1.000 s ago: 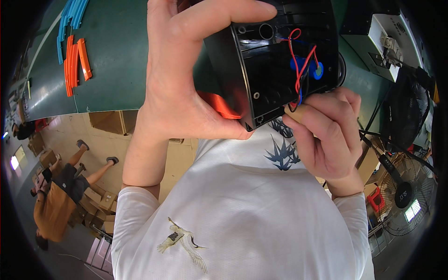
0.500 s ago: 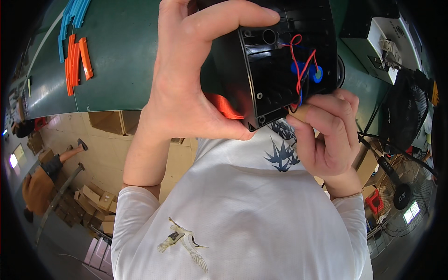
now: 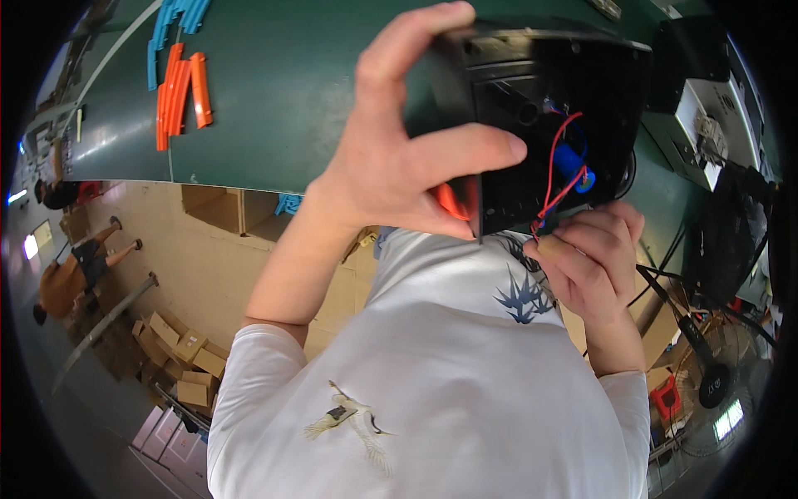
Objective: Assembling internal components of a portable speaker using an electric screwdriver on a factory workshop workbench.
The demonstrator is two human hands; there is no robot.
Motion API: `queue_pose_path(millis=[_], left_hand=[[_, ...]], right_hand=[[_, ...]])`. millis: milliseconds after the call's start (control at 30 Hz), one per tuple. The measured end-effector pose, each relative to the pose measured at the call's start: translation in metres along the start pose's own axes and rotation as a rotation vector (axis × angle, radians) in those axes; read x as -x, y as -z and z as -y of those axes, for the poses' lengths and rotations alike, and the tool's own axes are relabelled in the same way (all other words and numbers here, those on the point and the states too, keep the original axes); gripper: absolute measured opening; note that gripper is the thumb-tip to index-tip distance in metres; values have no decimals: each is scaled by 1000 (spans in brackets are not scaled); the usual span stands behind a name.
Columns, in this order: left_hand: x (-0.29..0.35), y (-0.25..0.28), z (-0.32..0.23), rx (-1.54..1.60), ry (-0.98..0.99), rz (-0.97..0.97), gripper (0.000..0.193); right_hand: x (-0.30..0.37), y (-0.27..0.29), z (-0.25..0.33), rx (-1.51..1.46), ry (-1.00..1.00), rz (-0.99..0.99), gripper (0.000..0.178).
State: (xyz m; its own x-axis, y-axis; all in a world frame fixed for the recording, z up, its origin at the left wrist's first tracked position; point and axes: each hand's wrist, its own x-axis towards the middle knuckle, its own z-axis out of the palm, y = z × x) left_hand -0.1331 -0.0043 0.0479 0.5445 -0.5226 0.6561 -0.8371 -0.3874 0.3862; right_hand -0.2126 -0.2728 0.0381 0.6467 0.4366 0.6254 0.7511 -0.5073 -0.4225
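Note:
My left hand (image 3: 374,170) grips an open black plastic housing (image 3: 503,187) by its left side, thumb below and fingers spread over the wall. Inside the housing sits a blue cylindrical part (image 3: 568,160), with red and dark wires (image 3: 552,162) looping around it. At the housing's lower edge, my right hand (image 3: 594,254) is closed in a pinch on the wires where they come out. An orange piece (image 3: 451,201) shows between my left palm and the housing, partly hidden. The housing's upper part is blurred.
Orange strips (image 3: 174,96) and blue strips (image 3: 179,15) lie on the green table (image 3: 266,100) at the left. A white-and-black machine (image 3: 702,137) stands at the right, above a fan (image 3: 713,387). Cardboard boxes (image 3: 195,387) and another person (image 3: 66,287) are on the left.
The housing has tilted and now appears lower and farther right, both hands moving with it. A left finger has shifted down onto its open face. The surroundings have also shifted in view.

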Motion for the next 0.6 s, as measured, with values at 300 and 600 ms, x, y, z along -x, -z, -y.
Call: queue_pose_path(millis=[300, 600], left_hand=[[23, 2, 26, 29, 227, -72, 116], [31, -4, 38, 253, 469, -65, 111]], right_hand=[[4, 40, -35, 13, -425, -336, 53], [-36, 48, -29, 234, -559, 320, 93]])
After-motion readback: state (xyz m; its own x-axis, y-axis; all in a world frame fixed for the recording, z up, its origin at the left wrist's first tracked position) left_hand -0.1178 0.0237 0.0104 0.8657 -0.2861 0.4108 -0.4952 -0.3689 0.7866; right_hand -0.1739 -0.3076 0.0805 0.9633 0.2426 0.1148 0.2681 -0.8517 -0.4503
